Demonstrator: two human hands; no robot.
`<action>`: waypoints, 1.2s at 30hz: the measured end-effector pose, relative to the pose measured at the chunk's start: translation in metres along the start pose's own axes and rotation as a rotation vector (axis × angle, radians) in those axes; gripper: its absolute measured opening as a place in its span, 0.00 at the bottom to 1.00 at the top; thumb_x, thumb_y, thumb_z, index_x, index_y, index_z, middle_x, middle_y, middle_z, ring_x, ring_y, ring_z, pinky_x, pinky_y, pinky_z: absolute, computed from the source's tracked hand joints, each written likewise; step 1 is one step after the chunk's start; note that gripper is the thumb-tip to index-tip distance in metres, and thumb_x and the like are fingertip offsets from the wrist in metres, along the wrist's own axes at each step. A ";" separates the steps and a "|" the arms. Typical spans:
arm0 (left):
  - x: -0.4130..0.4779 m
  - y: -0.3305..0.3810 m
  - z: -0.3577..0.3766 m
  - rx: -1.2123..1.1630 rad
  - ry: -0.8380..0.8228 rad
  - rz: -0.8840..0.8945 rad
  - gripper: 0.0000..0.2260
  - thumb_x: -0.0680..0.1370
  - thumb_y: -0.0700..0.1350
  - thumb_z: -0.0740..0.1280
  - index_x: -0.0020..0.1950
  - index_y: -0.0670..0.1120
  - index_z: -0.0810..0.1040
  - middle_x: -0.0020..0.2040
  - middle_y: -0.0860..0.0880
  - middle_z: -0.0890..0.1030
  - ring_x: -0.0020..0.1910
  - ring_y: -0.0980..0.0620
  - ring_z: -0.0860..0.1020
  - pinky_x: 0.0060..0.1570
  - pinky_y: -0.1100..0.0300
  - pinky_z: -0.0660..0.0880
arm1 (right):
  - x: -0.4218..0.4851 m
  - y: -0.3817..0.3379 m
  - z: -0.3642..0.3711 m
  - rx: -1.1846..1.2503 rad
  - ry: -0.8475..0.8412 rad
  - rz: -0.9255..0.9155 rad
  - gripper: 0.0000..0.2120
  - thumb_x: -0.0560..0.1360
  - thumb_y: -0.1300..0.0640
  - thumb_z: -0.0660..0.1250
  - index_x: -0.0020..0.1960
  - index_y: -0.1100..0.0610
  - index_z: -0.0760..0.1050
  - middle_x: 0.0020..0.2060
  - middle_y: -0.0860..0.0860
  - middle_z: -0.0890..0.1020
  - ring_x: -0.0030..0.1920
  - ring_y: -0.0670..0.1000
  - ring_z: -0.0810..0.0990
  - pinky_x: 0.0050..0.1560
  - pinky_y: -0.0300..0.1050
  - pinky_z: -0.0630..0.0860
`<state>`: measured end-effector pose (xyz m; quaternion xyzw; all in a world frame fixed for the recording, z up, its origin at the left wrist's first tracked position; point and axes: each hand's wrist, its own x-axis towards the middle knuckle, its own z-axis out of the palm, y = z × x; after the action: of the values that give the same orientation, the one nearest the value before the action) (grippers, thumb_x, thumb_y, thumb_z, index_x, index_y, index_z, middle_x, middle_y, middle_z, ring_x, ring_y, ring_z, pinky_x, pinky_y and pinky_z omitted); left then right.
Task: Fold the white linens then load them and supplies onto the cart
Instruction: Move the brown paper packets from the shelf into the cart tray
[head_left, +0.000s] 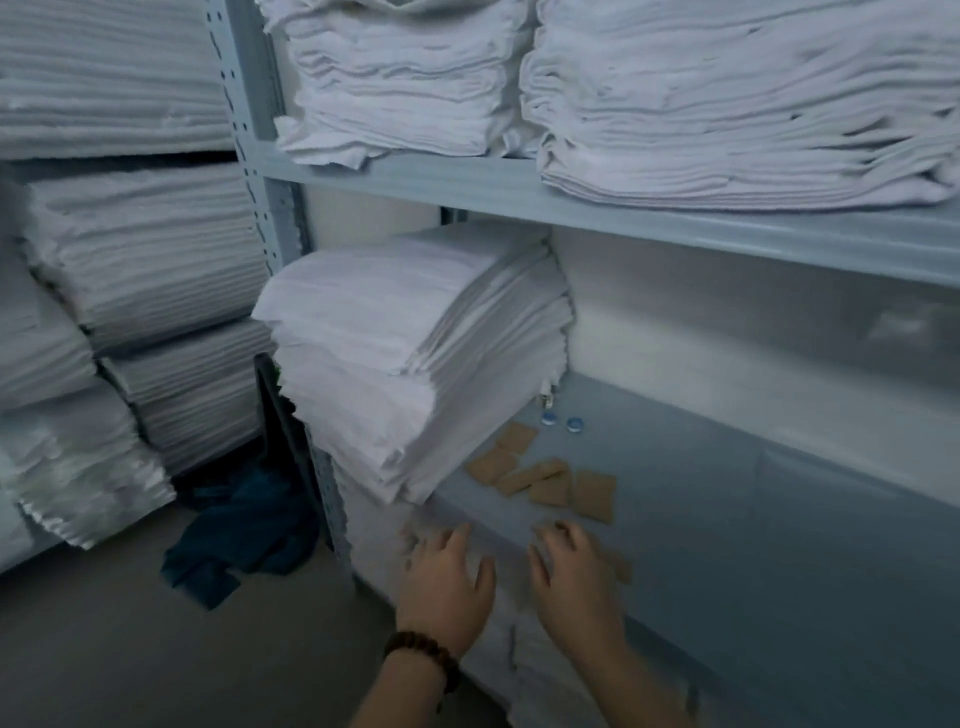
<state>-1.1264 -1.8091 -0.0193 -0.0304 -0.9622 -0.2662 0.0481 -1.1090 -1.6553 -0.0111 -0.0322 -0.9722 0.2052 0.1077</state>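
Note:
A tall stack of folded white linens (410, 364) sits on the left end of the grey middle shelf (727, 519). Several small tan packets (550, 480) lie scattered on the shelf beside the stack, with two blue-capped items (561, 422) behind them. My left hand (447, 577), with a bead bracelet on its wrist, reaches toward the shelf's front edge with fingers spread and holds nothing. My right hand (574, 571) is just to the right, fingers loosely extended over the shelf edge near another tan packet (621, 566). More white linens (519, 649) fill the shelf below.
Folded white stacks (727, 104) load the upper shelf, and more piles (145, 260) stand on the left rack. A dark teal cloth (244, 530) lies crumpled on the floor by the shelf upright (322, 493). The right part of the middle shelf is bare.

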 end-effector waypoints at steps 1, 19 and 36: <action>0.000 0.011 0.009 -0.005 -0.022 0.009 0.25 0.78 0.59 0.58 0.74 0.54 0.64 0.69 0.53 0.71 0.65 0.51 0.70 0.63 0.53 0.69 | -0.002 0.014 -0.005 -0.014 0.004 0.016 0.17 0.80 0.46 0.56 0.65 0.50 0.72 0.65 0.51 0.70 0.64 0.52 0.70 0.59 0.46 0.70; 0.045 0.069 0.100 0.123 -0.221 0.112 0.27 0.79 0.61 0.55 0.76 0.57 0.56 0.74 0.52 0.63 0.72 0.50 0.62 0.68 0.50 0.65 | 0.008 0.141 0.003 -0.183 -0.066 0.190 0.20 0.81 0.45 0.53 0.71 0.47 0.64 0.71 0.48 0.63 0.72 0.52 0.59 0.67 0.46 0.62; 0.161 0.024 0.199 0.537 -0.632 0.423 0.28 0.78 0.63 0.50 0.78 0.58 0.51 0.77 0.52 0.34 0.72 0.40 0.27 0.66 0.30 0.32 | 0.101 0.159 0.122 -0.352 0.019 0.248 0.20 0.48 0.49 0.79 0.40 0.46 0.84 0.57 0.53 0.82 0.77 0.54 0.39 0.70 0.65 0.47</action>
<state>-1.2994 -1.6808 -0.1598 -0.2923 -0.9372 0.0304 -0.1880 -1.2319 -1.5467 -0.1644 -0.1716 -0.9806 0.0436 0.0837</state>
